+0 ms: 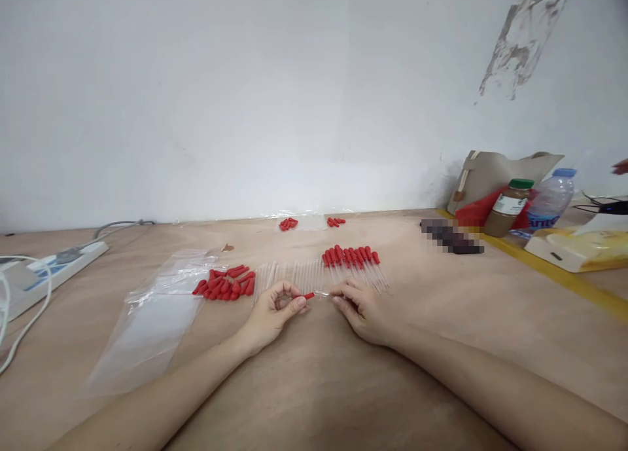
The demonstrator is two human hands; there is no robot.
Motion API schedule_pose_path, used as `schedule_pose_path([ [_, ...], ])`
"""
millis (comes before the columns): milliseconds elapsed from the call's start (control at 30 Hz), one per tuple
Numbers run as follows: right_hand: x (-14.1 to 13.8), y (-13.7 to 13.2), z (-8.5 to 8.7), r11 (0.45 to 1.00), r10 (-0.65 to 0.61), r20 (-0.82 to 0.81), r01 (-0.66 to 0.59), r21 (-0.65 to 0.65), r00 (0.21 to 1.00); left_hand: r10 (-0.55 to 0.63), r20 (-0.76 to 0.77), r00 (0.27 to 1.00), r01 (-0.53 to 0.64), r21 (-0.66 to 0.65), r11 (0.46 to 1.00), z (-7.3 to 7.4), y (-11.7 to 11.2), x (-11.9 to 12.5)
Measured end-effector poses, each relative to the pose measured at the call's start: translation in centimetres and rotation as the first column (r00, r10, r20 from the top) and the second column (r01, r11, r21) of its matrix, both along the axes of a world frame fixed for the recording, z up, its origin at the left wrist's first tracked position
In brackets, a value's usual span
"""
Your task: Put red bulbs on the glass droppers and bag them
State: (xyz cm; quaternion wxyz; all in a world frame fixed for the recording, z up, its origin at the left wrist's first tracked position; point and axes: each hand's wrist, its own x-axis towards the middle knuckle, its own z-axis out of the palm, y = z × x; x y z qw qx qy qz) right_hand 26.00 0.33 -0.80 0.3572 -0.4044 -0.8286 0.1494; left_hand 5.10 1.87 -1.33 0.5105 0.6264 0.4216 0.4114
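Note:
Between the fingers of my left hand point(277, 311) is a red rubber dropper bulb point(309, 296), its neck pointing right. My right hand point(362, 310) pinches a clear glass dropper tube point(322, 294), whose end lies at or just beside the bulb's mouth; whether they touch I cannot tell. Beyond my hands lies a row of bare glass tubes point(294, 274). To its right are several droppers fitted with red bulbs point(350, 256). A heap of loose red bulbs point(228, 284) rests on a clear plastic bag point(161, 317) at the left.
Small bags with red bulbs point(288, 224) lie near the wall. A power strip point(53, 274) with cables sits far left. On the right stand a green-capped bottle point(509, 207), a water bottle point(548, 201), a beige bag point(495, 169) and a tissue pack point(583, 248). A dark blurred object point(449, 235) lies nearer.

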Motion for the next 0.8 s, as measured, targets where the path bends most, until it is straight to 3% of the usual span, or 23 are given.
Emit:
schedule_pose_path([
  [167,0.0,0.0,0.1,1.000,0.010,0.005,-0.009,-0.003,1.000,-0.029,0.030,0.999,0.029,0.001,1.000,-0.1,0.1,-0.1],
  [367,0.0,0.3,-0.6,0.996,0.082,-0.053,-0.080,0.035,0.995,-0.106,-0.051,0.993,0.108,0.043,0.993,-0.6,0.2,0.0],
  [600,-0.1,0.4,-0.7,0.990,0.141,-0.045,-0.139,0.036,0.989,-0.075,-0.132,0.988,0.088,0.097,0.991,-0.8,-0.1,0.2],
  [800,0.3,0.5,-0.2,0.977,0.206,0.050,-0.208,0.039,0.977,-0.072,-0.318,0.945,0.167,0.285,0.944,-0.5,-0.6,-0.1],
])
